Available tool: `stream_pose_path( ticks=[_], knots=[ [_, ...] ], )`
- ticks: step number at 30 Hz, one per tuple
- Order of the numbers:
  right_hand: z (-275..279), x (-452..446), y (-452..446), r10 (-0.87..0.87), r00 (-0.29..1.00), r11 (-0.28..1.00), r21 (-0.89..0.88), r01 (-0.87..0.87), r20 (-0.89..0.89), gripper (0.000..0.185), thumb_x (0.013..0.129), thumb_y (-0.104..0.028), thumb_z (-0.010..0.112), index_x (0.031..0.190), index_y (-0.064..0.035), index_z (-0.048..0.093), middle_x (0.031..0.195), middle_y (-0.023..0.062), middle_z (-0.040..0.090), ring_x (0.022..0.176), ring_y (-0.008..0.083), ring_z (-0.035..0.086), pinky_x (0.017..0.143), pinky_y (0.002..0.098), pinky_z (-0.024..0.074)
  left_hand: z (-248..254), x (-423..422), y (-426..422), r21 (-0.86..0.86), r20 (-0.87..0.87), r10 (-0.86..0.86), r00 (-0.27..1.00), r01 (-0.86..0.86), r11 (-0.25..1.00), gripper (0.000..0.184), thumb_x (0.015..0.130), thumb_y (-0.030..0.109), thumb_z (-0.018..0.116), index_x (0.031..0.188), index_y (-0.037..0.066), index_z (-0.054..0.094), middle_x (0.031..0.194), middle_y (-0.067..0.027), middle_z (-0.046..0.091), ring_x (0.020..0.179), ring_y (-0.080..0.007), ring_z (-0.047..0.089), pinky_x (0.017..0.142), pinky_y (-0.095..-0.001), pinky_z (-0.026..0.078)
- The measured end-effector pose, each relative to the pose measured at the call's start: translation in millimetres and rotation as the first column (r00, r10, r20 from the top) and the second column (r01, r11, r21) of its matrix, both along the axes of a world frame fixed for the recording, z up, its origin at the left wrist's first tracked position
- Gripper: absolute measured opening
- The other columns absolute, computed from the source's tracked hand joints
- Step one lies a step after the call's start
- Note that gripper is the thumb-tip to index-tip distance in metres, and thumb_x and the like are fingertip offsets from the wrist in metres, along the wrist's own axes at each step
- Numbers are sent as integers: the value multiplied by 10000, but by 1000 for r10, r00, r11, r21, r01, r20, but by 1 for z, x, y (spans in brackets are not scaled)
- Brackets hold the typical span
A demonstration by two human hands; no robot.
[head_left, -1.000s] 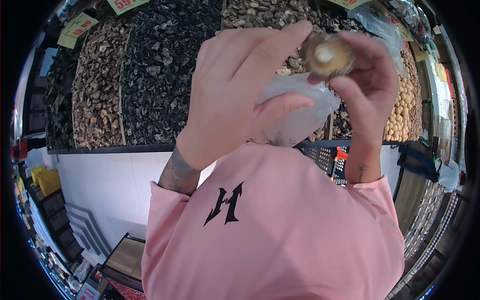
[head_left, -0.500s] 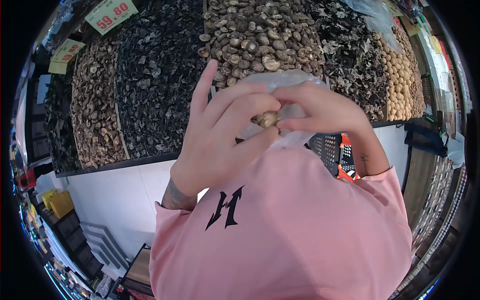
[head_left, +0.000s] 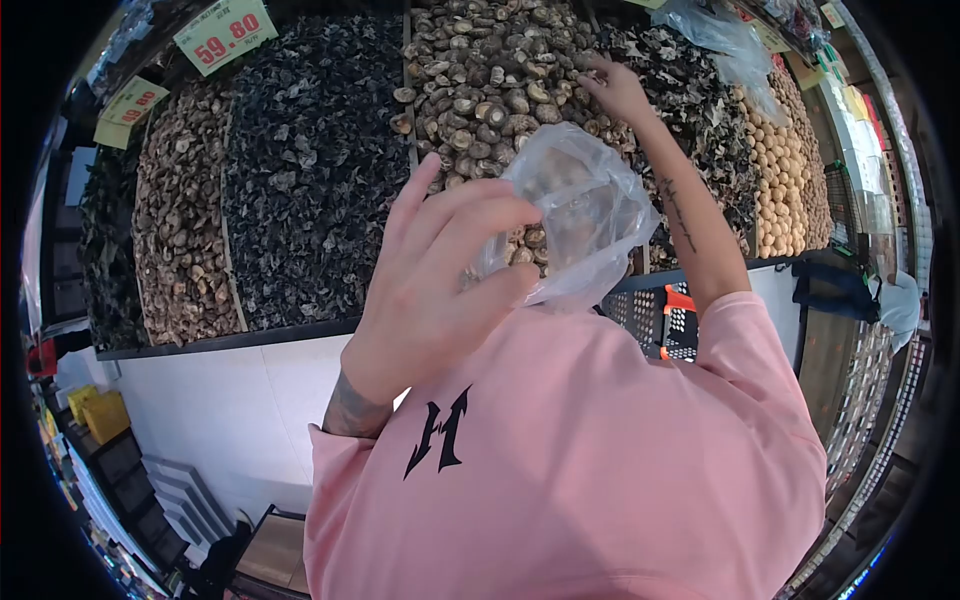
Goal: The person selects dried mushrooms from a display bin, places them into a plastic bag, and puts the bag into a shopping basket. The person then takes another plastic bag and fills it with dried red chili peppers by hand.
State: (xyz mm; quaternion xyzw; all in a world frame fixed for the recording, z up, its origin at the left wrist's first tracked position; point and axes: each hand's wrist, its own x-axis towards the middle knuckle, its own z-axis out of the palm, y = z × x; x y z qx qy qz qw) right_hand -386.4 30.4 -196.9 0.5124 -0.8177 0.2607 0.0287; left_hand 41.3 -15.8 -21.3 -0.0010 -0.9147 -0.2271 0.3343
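My left hand (head_left: 440,250) pinches the rim of a clear plastic bag (head_left: 590,215) in front of my chest. The bag's mouth gapes upward, and some dried mushrooms (head_left: 528,245) show inside it. My right hand (head_left: 615,92) is stretched out to the right edge of the heap of dried shiitake mushrooms (head_left: 500,75). Its thumb and forefinger are bent and apart, close to or touching the mushrooms there; the other fingers are partly hidden.
Dark dried fungus (head_left: 310,180) fills the bin on the left, with more black fungus (head_left: 690,110) to the right. Beyond lie round tan goods (head_left: 785,180). A price sign (head_left: 225,35) stands at the back left. A black and orange basket (head_left: 660,318) is below the bag.
My right hand has left the bag and reached forward and right to the mushroom heap. The bag now shows more fully, its mouth wide, while my left hand stays at its rim.
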Motion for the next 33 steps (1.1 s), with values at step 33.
stream_pose_path(
  ticks=[33],
  knots=[
    [140, 140, 40, 298, 939, 897, -387, -213, 173, 351, 746, -45, 725, 1096, -41, 709, 1031, 69, 609, 824, 153, 633, 695, 265, 534, -7, 0, -2, 48, 28, 18, 999, -19, 999, 188, 629, 120, 793, 798, 137, 712, 1100, -67, 663, 1099, -299, 614, 1043, -562, 407]
  ],
)
